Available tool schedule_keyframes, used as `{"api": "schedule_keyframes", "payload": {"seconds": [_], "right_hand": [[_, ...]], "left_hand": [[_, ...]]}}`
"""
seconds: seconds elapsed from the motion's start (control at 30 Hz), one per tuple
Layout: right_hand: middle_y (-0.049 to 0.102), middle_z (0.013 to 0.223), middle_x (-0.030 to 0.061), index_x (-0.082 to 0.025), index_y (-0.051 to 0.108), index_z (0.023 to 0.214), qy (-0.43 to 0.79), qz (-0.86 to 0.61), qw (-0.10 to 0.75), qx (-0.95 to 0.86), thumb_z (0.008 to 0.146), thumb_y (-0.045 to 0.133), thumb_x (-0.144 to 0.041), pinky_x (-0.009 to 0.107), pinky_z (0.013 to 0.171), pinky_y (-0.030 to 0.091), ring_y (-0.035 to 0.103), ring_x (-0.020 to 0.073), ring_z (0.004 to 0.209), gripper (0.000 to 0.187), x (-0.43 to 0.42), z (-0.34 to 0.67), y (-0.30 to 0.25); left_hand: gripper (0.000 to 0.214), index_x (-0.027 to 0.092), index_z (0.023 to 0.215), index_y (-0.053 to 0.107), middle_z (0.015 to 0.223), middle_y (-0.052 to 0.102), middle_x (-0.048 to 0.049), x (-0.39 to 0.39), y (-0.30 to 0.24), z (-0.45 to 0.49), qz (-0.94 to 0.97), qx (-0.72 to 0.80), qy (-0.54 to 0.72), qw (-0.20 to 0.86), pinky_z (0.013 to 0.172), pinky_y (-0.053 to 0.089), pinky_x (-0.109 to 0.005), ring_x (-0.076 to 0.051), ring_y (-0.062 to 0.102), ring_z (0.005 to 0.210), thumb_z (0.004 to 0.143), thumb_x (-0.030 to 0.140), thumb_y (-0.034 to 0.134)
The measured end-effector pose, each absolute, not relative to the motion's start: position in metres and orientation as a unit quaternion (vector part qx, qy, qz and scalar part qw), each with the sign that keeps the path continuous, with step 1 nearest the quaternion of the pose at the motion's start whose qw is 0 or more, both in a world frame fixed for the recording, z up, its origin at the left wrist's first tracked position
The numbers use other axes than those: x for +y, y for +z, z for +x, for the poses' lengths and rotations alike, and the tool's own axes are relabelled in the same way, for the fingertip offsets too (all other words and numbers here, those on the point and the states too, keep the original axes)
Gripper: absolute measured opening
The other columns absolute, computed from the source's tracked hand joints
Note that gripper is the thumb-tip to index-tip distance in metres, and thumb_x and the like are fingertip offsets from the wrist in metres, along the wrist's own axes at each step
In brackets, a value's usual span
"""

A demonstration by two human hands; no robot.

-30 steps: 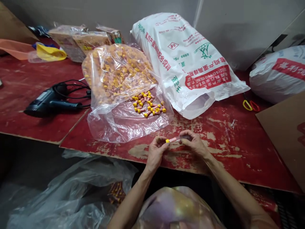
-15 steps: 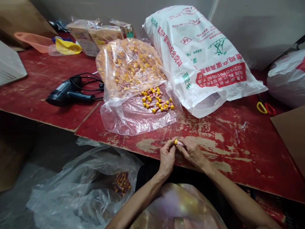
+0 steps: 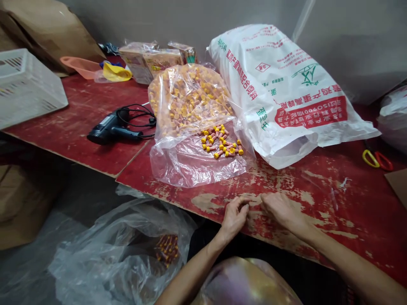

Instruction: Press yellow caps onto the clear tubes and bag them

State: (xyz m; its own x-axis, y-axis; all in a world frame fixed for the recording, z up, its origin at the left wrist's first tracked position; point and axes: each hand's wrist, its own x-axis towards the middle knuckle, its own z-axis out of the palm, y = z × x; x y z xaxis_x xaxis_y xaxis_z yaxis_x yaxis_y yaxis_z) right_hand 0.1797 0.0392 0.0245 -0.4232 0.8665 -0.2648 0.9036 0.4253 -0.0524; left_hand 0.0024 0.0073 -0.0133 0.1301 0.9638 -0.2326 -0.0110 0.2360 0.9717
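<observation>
My left hand [image 3: 236,215] is over the front edge of the red table, index finger stretched to the right and thumb a little apart, with nothing visible between them. Just to its right, my right hand [image 3: 279,208] is closed, its fingers curled under; whatever it may hold is hidden. Beyond both hands, several small pink tubes with yellow caps [image 3: 224,143] lie loose on the mouth of a clear plastic bag [image 3: 187,169]. More of these capped tubes fill the bag behind.
A heat gun [image 3: 111,129] with a coiled cord lies left of the clear bag. A white printed sack [image 3: 305,101] leans at the right, near scissors [image 3: 377,159]. Below the table edge, another clear bag [image 3: 104,254] holds more tubes. A white crate [image 3: 34,93] stands far left.
The small yellow-capped tube that both hands held is no longer visible. My hands have come apart, the right one moving rightward and curling. The camera view has shifted left.
</observation>
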Motion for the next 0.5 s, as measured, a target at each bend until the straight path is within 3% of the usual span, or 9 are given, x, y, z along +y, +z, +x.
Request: {"api": "schedule_keyframes", "payload": {"seconds": [0.13, 0.33, 0.5], "right_hand": [[0.054, 0.066, 0.0021, -0.018, 0.052, 0.073, -0.106, 0.504, 0.056, 0.856, 0.085, 0.042, -0.012, 0.029, 0.058, 0.020, 0.043, 0.0138, 0.059, 0.018, 0.035, 0.179, 0.028], [0.044, 0.058, -0.0022, -0.018, 0.049, 0.068, -0.153, 0.521, 0.070, 0.837, 0.087, 0.043, -0.018, 0.029, 0.055, 0.015, 0.026, 0.0109, 0.051, 0.020, 0.042, 0.182, 0.029], [0.046, 0.059, -0.0012, -0.017, 0.053, 0.070, -0.187, 0.521, 0.064, 0.830, 0.088, 0.044, -0.022, 0.028, 0.054, 0.016, 0.029, 0.0097, 0.051, 0.021, 0.049, 0.185, 0.040]], "left_hand": [[0.024, 0.014, 0.095, 0.064, 0.079, 0.059, -0.0035, 0.012, -0.010, 0.003, 0.417, 0.521, 0.409, 0.623, 0.048, 0.044, -0.022, -0.009, 0.052, 0.053, 0.077, 0.023, 0.051], [0.024, 0.012, 0.094, 0.061, 0.061, 0.057, 0.0004, 0.019, -0.005, 0.005, 0.381, 0.516, 0.415, 0.645, 0.047, 0.040, -0.020, -0.008, 0.049, 0.046, 0.076, 0.026, 0.055], [0.026, 0.013, 0.092, 0.062, 0.063, 0.059, 0.0006, 0.016, -0.004, 0.002, 0.349, 0.499, 0.439, 0.661, 0.047, 0.039, -0.019, -0.007, 0.050, 0.045, 0.073, 0.030, 0.061]]}}
